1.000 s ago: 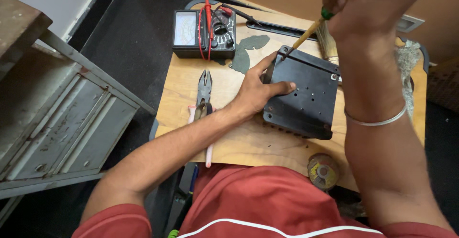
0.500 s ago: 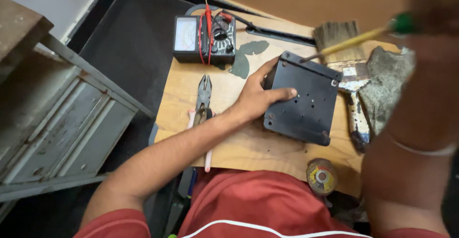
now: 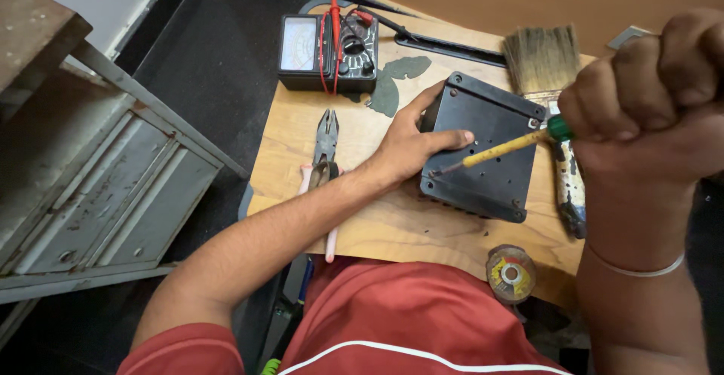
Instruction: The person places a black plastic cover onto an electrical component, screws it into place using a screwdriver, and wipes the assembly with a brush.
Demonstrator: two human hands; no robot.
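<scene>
A black metal box (image 3: 490, 149) with corner screws lies on a wooden board (image 3: 392, 224). My left hand (image 3: 411, 145) rests on the box's left edge, fingers spread over its top. Close to the camera at the right, my right hand (image 3: 648, 111) is closed around a screwdriver (image 3: 501, 149) with a yellow shaft and green collar. Its tip points at the lower left part of the box's top face.
A black multimeter (image 3: 328, 51) with red leads sits at the board's far edge. Pliers (image 3: 326, 149) lie left of my left hand. A paintbrush (image 3: 554, 96) lies right of the box, a solder-wick spool (image 3: 510, 273) at the near edge. A grey metal cabinet (image 3: 83, 186) stands left.
My right hand with the screwdriver swung from above the box out to the right, then came back so the tip points down at the box's top. My left hand stayed on the box.
</scene>
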